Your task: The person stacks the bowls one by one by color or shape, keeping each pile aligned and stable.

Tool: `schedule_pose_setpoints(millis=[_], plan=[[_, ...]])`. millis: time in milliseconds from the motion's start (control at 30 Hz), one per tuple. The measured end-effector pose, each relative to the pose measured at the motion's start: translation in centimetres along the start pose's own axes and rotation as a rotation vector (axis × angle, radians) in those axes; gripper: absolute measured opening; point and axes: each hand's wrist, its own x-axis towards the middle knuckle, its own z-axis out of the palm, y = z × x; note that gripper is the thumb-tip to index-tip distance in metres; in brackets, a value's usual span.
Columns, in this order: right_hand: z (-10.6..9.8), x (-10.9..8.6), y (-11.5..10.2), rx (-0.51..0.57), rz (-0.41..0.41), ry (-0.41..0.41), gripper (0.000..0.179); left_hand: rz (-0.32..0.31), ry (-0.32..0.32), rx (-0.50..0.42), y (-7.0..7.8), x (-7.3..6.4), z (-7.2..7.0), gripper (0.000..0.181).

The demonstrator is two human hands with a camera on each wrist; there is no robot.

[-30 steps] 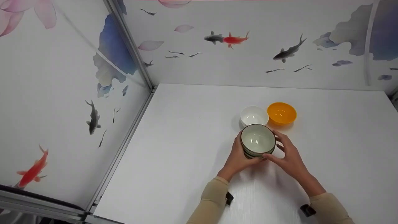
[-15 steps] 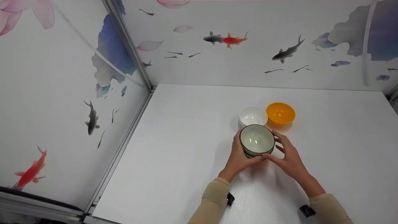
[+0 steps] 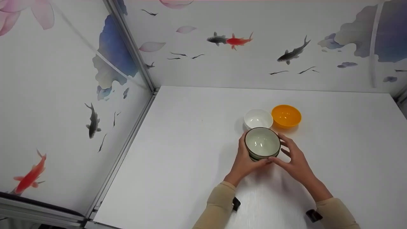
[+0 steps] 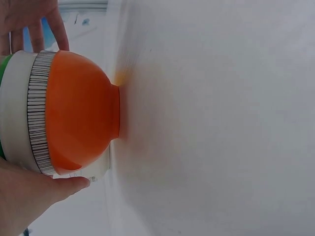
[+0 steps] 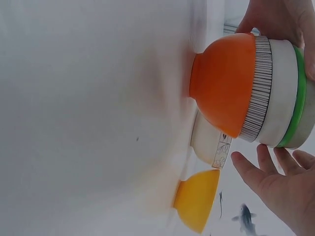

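A stack of nested bowls (image 3: 262,142) stands upright in front of me in the head view, a pale green bowl with a dark rim on top. At its bottom is an orange bowl (image 4: 81,113), its foot right at the white tabletop. Above that, the right wrist view shows a black-lined band (image 5: 257,91), a white layer and a bright green one (image 5: 298,98). My left hand (image 3: 244,162) grips the stack from the left, thumb along the near side. From the right, my right hand (image 3: 295,159) holds it between thumb and fingertips.
Just behind the stack, a white bowl (image 3: 258,118) and a yellow-orange bowl (image 3: 286,116) stand side by side on the white table (image 3: 178,152). A wall panel (image 3: 197,70) printed with fish runs along the back; another (image 3: 63,127) borders the left side.
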Motion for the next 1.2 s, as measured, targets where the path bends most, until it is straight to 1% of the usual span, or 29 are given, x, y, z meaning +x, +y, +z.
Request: schedule_pose_setpoints(millis=[100, 233, 400, 633, 867, 1200], plan=[[0.0, 0.0, 0.1, -0.005, -0.006, -0.003, 0.087, 0.015, -0.004, -0.004, 0.0, 0.0, -0.1, 0.115], [-0.2, 0.3, 0.1, -0.013, 0.005, -0.015, 0.085, 0.023, -0.001, 0.004, 0.0, 0.0, -0.2, 0.114], [-0.8, 0.8, -0.1, -0.021, 0.009, -0.016, 0.081, 0.010, -0.007, 0.016, 0.0, 0.0, -0.3, 0.112], [-1.5, 1.6, -0.1, -0.045, -0.009, -0.006, 0.077, -0.014, -0.021, 0.027, 0.2, 0.0, -0.3, 0.111], [-2.3, 2.3, 0.2, -0.073, 0.007, 0.028, 0.076, -0.044, -0.029, 0.029, 0.3, 0.0, -0.4, 0.111], [-3.7, 3.4, 0.3, -0.106, 0.035, 0.081, 0.075, -0.053, -0.032, 0.012, 0.1, 0.0, -0.4, 0.111]])
